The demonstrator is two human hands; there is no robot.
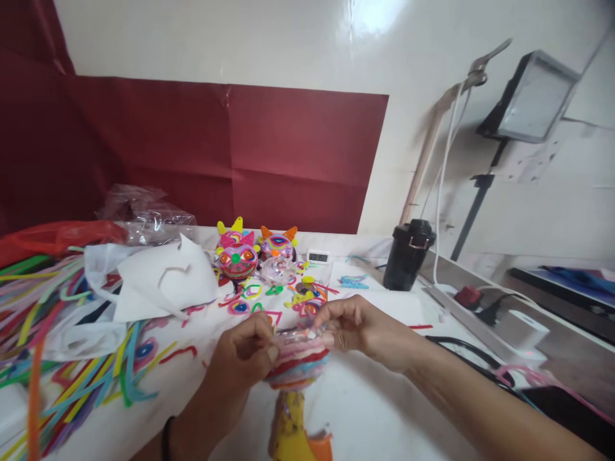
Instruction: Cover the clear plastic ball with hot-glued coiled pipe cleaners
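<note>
A round ball wrapped in striped pipe cleaners (300, 366), in pink, red, blue and orange, is held up between both hands over the table. Its upper part is clear plastic. My left hand (245, 352) is closed, thumb and fingers pinching the ball's left edge. On the other side, my right hand (353, 330) is closed too, its fingertips pressed on the clear upper right rim; any small piece under them is hard to make out. Directly below the ball lies a yellow tool with an orange part (291, 426), its kind partly hidden.
Finished animal-faced balls (237, 259) stand at the back among small coloured pieces. Many loose pipe cleaners (72, 384) and cut white paper (166, 282) cover the left side. At right are a black flask (408, 256), a power strip (480, 320), cables and a lamp (533, 96).
</note>
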